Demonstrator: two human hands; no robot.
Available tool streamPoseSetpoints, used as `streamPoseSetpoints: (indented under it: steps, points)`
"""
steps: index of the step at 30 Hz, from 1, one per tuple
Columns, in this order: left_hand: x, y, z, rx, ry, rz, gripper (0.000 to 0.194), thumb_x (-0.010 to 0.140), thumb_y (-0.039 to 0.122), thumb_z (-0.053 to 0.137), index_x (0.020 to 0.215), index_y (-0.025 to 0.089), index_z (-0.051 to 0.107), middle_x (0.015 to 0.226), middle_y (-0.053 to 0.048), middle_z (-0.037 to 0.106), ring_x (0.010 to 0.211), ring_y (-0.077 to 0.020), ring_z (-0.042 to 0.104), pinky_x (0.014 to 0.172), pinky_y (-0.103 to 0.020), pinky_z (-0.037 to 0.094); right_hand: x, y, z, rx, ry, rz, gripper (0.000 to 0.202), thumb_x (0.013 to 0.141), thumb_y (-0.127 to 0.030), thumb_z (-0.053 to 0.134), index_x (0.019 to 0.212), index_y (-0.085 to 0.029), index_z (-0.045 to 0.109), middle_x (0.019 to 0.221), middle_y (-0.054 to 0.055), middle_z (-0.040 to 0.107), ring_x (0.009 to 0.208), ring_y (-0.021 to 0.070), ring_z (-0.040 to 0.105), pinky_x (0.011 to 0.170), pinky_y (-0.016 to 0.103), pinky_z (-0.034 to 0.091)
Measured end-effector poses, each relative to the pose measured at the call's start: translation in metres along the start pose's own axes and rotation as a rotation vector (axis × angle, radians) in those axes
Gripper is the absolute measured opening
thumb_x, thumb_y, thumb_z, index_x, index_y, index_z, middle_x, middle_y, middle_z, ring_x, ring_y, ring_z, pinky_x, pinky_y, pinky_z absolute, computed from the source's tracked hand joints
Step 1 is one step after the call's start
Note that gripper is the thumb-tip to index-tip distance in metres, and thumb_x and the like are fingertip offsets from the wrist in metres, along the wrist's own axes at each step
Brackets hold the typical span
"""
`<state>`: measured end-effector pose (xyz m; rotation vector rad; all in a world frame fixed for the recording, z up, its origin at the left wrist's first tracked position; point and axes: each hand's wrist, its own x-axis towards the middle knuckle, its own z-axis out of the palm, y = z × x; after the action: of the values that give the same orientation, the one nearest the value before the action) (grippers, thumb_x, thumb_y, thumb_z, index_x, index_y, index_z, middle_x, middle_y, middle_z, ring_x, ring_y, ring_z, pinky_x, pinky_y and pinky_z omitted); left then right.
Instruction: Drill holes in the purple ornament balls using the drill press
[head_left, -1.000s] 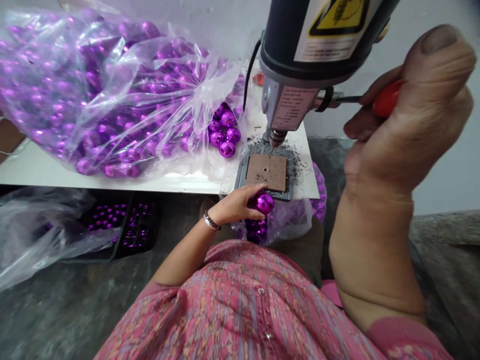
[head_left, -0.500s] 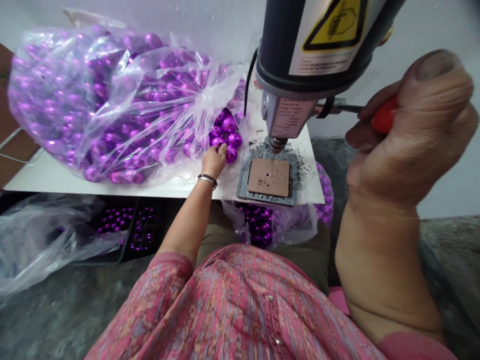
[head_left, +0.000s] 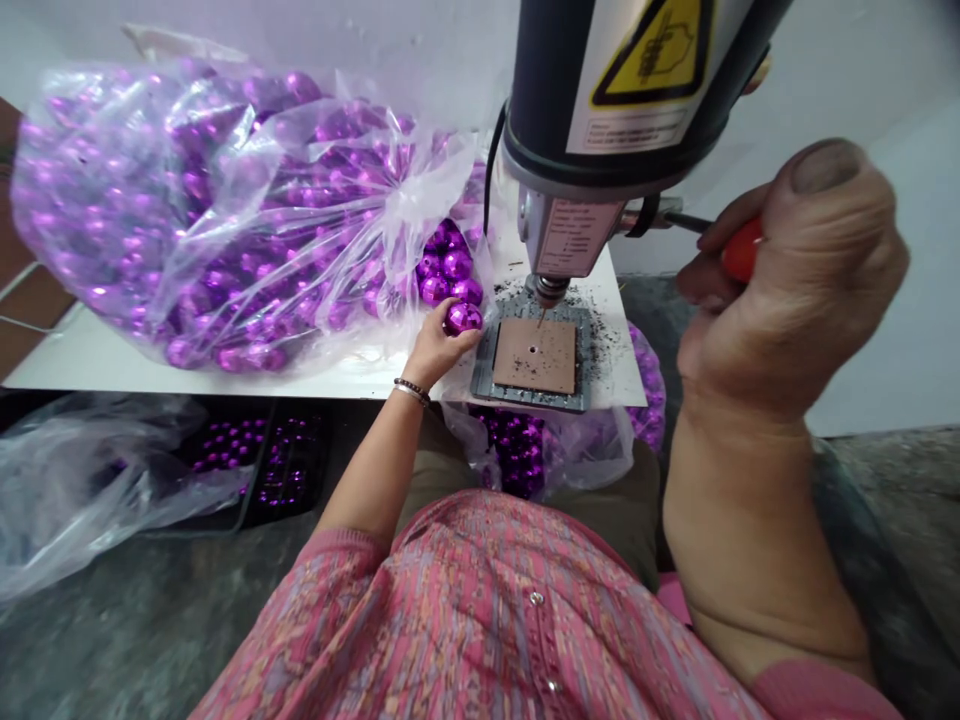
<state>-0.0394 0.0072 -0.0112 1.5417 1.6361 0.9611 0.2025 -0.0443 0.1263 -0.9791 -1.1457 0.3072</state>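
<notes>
A shiny purple ball (head_left: 463,318) is held between the thumb and fingers of my left hand (head_left: 435,345), just left of the drill press base (head_left: 484,378). Several more purple balls (head_left: 454,265) lie behind it at the mouth of a clear plastic bag (head_left: 225,220). My right hand (head_left: 810,270) is wrapped round the red knob (head_left: 742,250) on the lever of the drill press (head_left: 600,110). Its thin bit (head_left: 541,318) hangs over a brown square board (head_left: 517,345) with a small hole in it.
Dark shavings (head_left: 596,335) are scattered round the base on the white table (head_left: 330,378). Below the front edge hangs another plastic bag (head_left: 592,450) of purple balls. A dark crate (head_left: 244,500) with purple pieces and loose plastic stands at lower left.
My left hand has drawn one purple ball away from the pile, toward me and slightly right. My right hand still grips the knob and appears slightly left and lower.
</notes>
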Motion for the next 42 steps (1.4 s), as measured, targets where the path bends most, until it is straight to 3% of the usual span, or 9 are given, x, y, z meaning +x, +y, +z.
streamPoseSetpoints:
  steps: [8,11,14,18,23,29,33,42]
  points:
    - [-0.015,0.007,-0.010,-0.084,-0.151,0.189,0.071,0.076,0.029,0.075,0.142,0.023,0.051,0.128,-0.010,0.067,0.112,-0.0225,0.067,0.100,-0.036,0.055,-0.003,-0.001,0.002,0.070,0.024,0.035,0.049,0.096,-0.055,0.051,0.070,-0.013,0.049,0.060,-0.005,0.043,0.053,-0.0030,0.041,0.056,0.017,0.031]
    - [-0.017,0.006,-0.007,-0.141,-0.224,0.163,0.080,0.077,0.035,0.079,0.146,0.022,0.042,0.120,-0.010,0.068,0.102,-0.0194,0.069,0.095,-0.035,0.057,-0.003,-0.003,0.001,0.048,0.003,0.055,0.049,0.093,-0.057,0.052,0.072,-0.012,0.050,0.065,-0.005,0.045,0.057,-0.0046,0.041,0.061,0.017,0.033]
    - [-0.017,0.006,-0.003,-0.166,-0.261,0.100,0.070,0.086,0.047,0.074,0.144,0.022,0.041,0.108,-0.008,0.070,0.086,-0.0159,0.069,0.080,-0.031,0.059,-0.003,-0.005,0.001,0.050,-0.009,0.044,0.052,0.093,-0.059,0.052,0.071,-0.012,0.047,0.067,-0.005,0.045,0.060,-0.0047,0.041,0.063,0.017,0.034]
    - [-0.019,0.013,0.001,-0.211,-0.309,0.027,0.061,0.096,0.053,0.060,0.146,0.023,0.045,0.122,-0.012,0.070,0.081,-0.0157,0.072,0.067,-0.028,0.057,-0.003,-0.007,0.002,0.081,-0.031,0.029,0.052,0.095,-0.059,0.051,0.070,-0.013,0.043,0.066,-0.005,0.043,0.058,-0.0036,0.040,0.063,0.017,0.038]
    - [-0.017,0.024,0.010,-0.185,-0.337,0.068,0.067,0.083,0.040,0.076,0.143,0.019,0.056,0.129,-0.013,0.071,0.089,-0.0162,0.070,0.078,-0.029,0.059,-0.003,-0.010,0.002,0.094,-0.046,0.018,0.045,0.096,-0.052,0.053,0.073,-0.015,0.042,0.065,-0.005,0.046,0.054,-0.0018,0.039,0.062,0.019,0.038]
    - [-0.014,0.039,0.022,0.024,-0.299,0.093,0.052,0.076,0.035,0.080,0.123,0.017,0.071,0.105,-0.004,0.075,0.090,-0.0167,0.067,0.084,-0.029,0.056,-0.002,-0.014,0.003,0.104,-0.046,0.041,0.036,0.095,-0.043,0.054,0.073,-0.016,0.044,0.064,-0.006,0.046,0.052,-0.0011,0.038,0.058,0.019,0.035]
    - [-0.013,0.046,0.027,0.146,-0.295,0.111,0.056,0.073,0.032,0.082,0.126,0.016,0.070,0.106,-0.005,0.074,0.092,-0.0184,0.066,0.085,-0.030,0.055,-0.001,-0.016,0.002,0.092,-0.064,0.036,0.034,0.096,-0.042,0.054,0.074,-0.016,0.049,0.063,-0.007,0.047,0.052,-0.0010,0.037,0.062,0.019,0.039]
    - [-0.009,0.053,0.039,0.326,-0.269,0.243,0.067,0.067,0.027,0.088,0.130,0.012,0.070,0.116,-0.012,0.070,0.109,-0.0258,0.064,0.106,-0.040,0.051,-0.004,-0.018,-0.001,0.048,-0.075,0.051,0.032,0.096,-0.042,0.052,0.077,-0.018,0.052,0.065,-0.006,0.047,0.053,0.0005,0.039,0.068,0.021,0.045]
